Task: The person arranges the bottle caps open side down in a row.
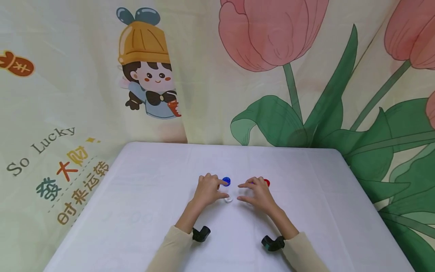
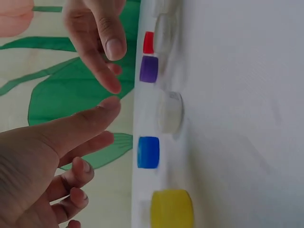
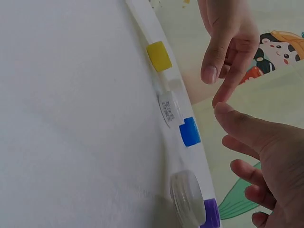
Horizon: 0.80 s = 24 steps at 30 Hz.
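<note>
My left hand [image 1: 208, 190] hovers over the white table, thumb and index finger apart, holding nothing. Opposite it, my right hand [image 1: 258, 194] has its thumb and forefinger spread in the same way, also with nothing between them. A blue bottle-cap-like piece [image 1: 226, 181] lies by the left fingertips, and a white round piece [image 1: 228, 199] is nearer the left thumb. Beyond the right hand a red cap-like piece [image 1: 267, 183] shows partly. The left wrist view has a purple piece [image 2: 149, 69] and a yellow piece [image 2: 172, 209]; the left hand hides the yellow one from the head view.
A clear, round, lid-like piece [image 3: 187, 197] stands beside the purple one in the right wrist view. The white cloth-covered table [image 1: 149, 181] reaches back to a printed curtain [image 1: 204, 75] with tulips and a cartoon figure. Each wrist wears a black camera [image 1: 202, 234].
</note>
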Motion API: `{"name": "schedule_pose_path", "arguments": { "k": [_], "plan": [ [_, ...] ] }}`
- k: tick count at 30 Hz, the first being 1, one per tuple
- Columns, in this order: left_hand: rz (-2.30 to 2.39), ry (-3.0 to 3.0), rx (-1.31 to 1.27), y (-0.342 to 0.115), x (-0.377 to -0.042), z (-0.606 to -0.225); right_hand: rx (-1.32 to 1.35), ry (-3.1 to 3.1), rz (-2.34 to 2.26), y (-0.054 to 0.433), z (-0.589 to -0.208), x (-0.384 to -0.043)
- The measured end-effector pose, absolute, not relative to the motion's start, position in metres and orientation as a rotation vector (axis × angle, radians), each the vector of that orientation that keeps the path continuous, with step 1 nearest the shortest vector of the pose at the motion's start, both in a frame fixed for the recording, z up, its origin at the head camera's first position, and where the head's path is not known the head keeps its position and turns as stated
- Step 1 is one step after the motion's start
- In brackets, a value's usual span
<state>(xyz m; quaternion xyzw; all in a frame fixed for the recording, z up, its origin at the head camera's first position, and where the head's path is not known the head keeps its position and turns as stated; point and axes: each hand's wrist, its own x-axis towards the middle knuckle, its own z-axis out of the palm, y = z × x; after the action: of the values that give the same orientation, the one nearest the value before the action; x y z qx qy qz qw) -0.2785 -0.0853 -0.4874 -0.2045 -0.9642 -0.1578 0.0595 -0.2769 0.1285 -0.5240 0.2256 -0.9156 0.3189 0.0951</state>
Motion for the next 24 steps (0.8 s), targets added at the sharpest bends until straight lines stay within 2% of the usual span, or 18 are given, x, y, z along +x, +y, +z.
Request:
{"name": "schedule_pose_path", "arguments": {
  "k": [15, 24],
  "plan": [
    [-0.460, -2.926, -0.672, -0.086, -0.285, -0.517, 0.749, -2.810, 0.706, 0.102, -0.536, -0.286],
    [-0.572, -2.768, -0.700, -0.084, -0.284, -0.494, 0.713, -2.664, 0.913, 0.114, -0.507, -0.281]
  ]
}}
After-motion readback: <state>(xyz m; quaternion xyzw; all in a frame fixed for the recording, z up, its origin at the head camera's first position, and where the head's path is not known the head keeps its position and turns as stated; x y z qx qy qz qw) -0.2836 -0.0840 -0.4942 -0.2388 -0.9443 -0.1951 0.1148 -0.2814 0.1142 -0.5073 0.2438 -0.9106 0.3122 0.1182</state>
